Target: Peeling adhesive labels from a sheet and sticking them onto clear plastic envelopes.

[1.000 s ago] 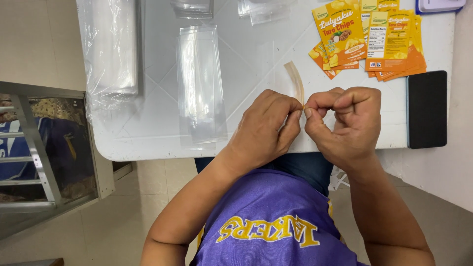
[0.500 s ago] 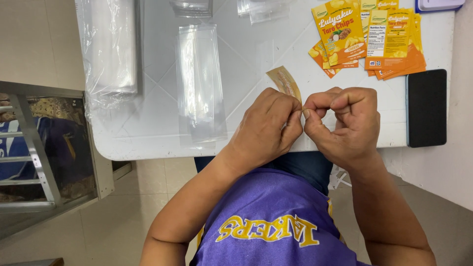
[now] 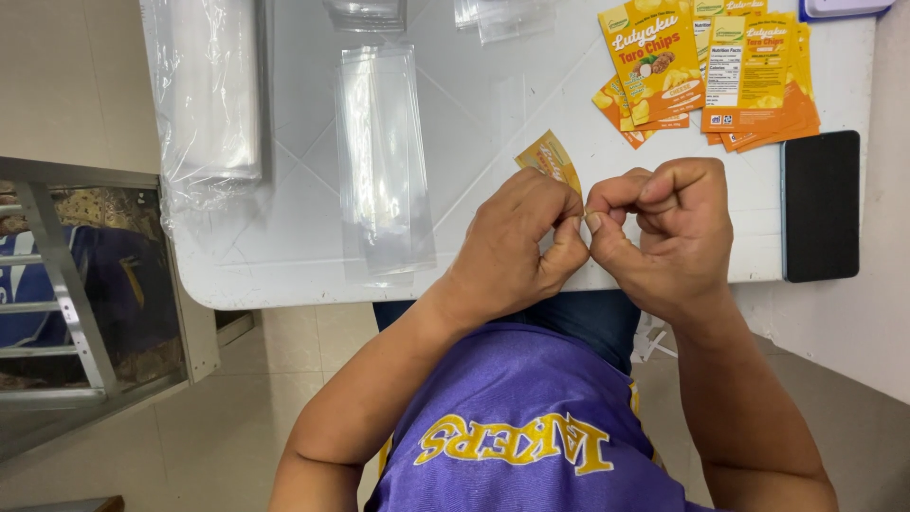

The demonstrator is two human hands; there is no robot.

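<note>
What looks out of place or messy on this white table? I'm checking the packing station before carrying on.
Little stands out. The orange printed labels lie in a loosely fanned, uneven stack at the far right of the white table. The left hand and right hand pinch one small orange label. The clear plastic bags lie flat, and nothing looks spilled.

small orange-and-yellow paper label (image 3: 550,156) at frame centre, pinched by both hands, tilted. fanned stack of orange and yellow rectangular snack labels (image 3: 706,71) upper right on white table. flat black rectangular phone (image 3: 821,205), screen dark, right edge. clear plastic pouches (image 3: 384,161) upper centre; clear bag stack (image 3: 204,90) upper left.
</note>
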